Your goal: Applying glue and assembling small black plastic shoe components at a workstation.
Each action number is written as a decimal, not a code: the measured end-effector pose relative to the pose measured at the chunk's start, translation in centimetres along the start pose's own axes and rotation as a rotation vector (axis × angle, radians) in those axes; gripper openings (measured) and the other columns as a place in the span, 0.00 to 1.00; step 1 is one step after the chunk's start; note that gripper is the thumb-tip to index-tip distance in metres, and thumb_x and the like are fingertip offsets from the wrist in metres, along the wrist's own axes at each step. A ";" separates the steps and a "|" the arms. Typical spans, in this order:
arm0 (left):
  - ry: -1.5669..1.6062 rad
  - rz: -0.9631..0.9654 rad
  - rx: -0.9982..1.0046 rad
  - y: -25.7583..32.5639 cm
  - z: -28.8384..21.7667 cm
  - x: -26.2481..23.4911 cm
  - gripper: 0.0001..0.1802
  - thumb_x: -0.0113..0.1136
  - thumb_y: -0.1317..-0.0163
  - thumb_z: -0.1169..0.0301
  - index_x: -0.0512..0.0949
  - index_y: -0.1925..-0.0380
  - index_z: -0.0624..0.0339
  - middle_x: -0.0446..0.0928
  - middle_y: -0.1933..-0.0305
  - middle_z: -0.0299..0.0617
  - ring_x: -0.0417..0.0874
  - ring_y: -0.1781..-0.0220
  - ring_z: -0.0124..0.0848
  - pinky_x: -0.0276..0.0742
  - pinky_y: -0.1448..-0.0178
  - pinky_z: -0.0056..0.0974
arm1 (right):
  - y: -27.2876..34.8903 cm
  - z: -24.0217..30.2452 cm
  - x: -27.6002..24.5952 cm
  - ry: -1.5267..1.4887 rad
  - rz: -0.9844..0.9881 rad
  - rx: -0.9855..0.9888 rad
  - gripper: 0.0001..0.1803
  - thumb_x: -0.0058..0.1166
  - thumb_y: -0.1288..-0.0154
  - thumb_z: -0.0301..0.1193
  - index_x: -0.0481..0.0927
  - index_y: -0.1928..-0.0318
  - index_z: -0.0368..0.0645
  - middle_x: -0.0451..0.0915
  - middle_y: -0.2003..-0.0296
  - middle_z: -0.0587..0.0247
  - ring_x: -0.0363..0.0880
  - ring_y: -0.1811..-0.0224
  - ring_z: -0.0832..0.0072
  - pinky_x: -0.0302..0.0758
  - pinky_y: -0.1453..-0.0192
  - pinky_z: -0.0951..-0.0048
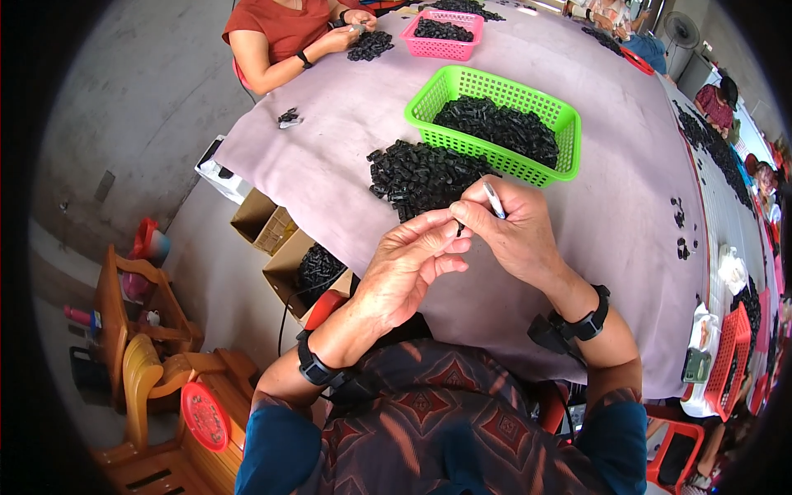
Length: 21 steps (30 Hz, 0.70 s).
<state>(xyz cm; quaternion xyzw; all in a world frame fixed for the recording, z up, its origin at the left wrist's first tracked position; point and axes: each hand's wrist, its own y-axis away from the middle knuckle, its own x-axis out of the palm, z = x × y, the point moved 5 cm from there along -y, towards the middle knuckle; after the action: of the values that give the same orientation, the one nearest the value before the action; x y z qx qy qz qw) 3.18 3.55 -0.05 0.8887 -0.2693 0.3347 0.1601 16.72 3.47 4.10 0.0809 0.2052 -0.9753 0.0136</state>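
Note:
My hands meet above the near part of the table, fingertips together. Between them shows a small black part [459, 228], mostly covered by the fingers. My left hand [408, 268] pinches it with thumb and forefinger, the other fingers loosely curled. A slim white pen-shaped tool [493, 200] rises from my right hand [516, 235], gripped in the bent fingers; its lower end is hidden. That hand's thumb presses near the black part. Just beyond the hands lies a heap of small black parts [421, 175]. Behind it, a green plastic basket [425, 124] holds more of them.
A pale cloth [330, 124] covers the table. Farther back stands a pink basket [408, 37] of black parts, near a person in a red top [276, 37]. Cardboard boxes [285, 268] sit below the left edge, beside a wooden chair [148, 371]. Another worktable runs along the right.

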 end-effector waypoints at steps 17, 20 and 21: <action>0.018 0.026 0.043 -0.2 -0.5 0.1 0.12 0.52 0.32 0.67 0.75 0.54 0.62 0.78 0.60 0.39 0.79 0.59 0.27 0.77 0.57 0.34 | -0.2 0.3 -0.1 -0.075 0.033 0.098 0.08 0.51 0.32 0.29 0.77 0.66 0.36 0.77 0.74 0.69 0.72 0.70 0.87 0.71 0.66 0.81; 0.070 0.047 0.016 -0.4 -0.3 -0.3 0.11 0.51 0.32 0.67 0.74 0.56 0.61 0.78 0.62 0.37 0.78 0.60 0.27 0.76 0.59 0.34 | -0.2 0.5 0.0 -0.066 0.040 0.083 0.06 0.52 0.34 0.27 0.78 0.65 0.36 0.77 0.72 0.69 0.72 0.69 0.86 0.71 0.65 0.81; 0.102 0.081 0.000 -0.4 -0.1 -0.4 0.10 0.51 0.32 0.67 0.74 0.56 0.61 0.78 0.63 0.37 0.77 0.61 0.27 0.75 0.60 0.33 | -0.2 0.6 0.0 -0.085 0.048 0.065 0.05 0.53 0.35 0.26 0.78 0.64 0.36 0.76 0.72 0.69 0.71 0.70 0.86 0.70 0.65 0.80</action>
<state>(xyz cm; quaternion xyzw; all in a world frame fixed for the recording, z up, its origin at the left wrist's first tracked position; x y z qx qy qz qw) 3.11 4.08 -0.23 0.8589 -0.2965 0.3858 0.1600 16.57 3.40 4.76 0.0447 0.1705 -0.9834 0.0433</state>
